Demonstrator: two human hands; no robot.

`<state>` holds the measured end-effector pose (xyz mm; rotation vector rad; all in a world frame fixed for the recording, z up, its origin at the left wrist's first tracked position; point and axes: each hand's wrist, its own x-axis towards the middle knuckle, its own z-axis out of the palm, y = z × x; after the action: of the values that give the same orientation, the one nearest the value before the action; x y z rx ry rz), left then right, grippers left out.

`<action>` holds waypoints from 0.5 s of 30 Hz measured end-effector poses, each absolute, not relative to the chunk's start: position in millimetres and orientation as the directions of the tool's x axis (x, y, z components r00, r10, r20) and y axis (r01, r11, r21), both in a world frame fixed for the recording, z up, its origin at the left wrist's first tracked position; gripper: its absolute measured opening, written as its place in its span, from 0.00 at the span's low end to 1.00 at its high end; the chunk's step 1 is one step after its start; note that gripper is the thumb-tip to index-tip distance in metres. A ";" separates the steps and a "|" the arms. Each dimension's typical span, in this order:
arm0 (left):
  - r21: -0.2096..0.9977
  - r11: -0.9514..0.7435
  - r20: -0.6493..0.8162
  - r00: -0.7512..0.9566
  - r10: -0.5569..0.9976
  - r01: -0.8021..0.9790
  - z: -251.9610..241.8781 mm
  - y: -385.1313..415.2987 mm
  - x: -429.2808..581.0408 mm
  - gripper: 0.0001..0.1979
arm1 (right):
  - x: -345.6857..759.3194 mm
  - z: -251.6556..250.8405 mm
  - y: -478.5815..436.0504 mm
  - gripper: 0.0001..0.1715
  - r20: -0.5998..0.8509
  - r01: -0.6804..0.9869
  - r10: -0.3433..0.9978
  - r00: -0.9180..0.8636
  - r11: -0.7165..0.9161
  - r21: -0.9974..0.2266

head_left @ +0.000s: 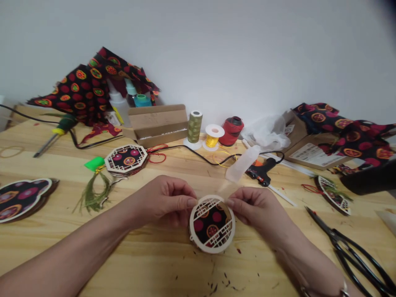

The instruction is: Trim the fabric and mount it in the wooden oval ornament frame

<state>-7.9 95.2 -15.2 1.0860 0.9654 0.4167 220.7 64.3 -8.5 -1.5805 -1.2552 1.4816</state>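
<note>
The left hand [163,201] and the right hand [259,207] meet at a round wooden frame [213,225], which sits between them above the near middle of the wooden tabletop [148,266]. The left grip has thumb and fingers pinched on its upper left rim, and the right grip is clamped likewise on the upper right. The frame tilts so that its face shows: pale latticework across the top and bottom, dark cloth printed with red and orange rounds between (a small loop juts from the lower left edge). Whether its underside touches the wood I cannot tell. Dark scraps [227,284] lie scattered just below it. Beyond the left hand are an octagonal frame [126,160] with similar cloth and a green tassel [100,185] just beside it. Farther back, an olive spool [194,127], a yellow spool [213,141] and a red cone of thread [230,131] stand in a row, right of an open cardboard box [161,123]. A black glue gun [262,169] lies beyond the right hand, and black-handled scissors [338,239] rest to the right of that forearm.
</note>
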 end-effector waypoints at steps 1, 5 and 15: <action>0.877 0.446 -0.465 0.545 0.697 0.177 -15.2 95.5 -8.4 0.09 | 222.9 -10.0 64.6 0.15 -0.389 0.186 0.918 -0.074 -0.371 -0.910; 0.851 0.453 -0.520 0.544 0.659 0.264 -17.0 95.1 -10.1 0.10 | 226.2 -13.2 65.6 0.18 -0.449 0.132 0.890 -0.081 -0.437 -0.890; 0.821 0.340 -0.550 0.479 0.684 0.458 -13.9 89.7 -3.1 0.13 | 225.2 -15.5 64.4 0.16 -0.535 0.263 0.837 -0.110 -0.495 -0.828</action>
<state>-3.1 89.7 -13.9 1.2916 1.1441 0.1992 225.2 64.4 -15.5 -1.7045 -1.2096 1.6422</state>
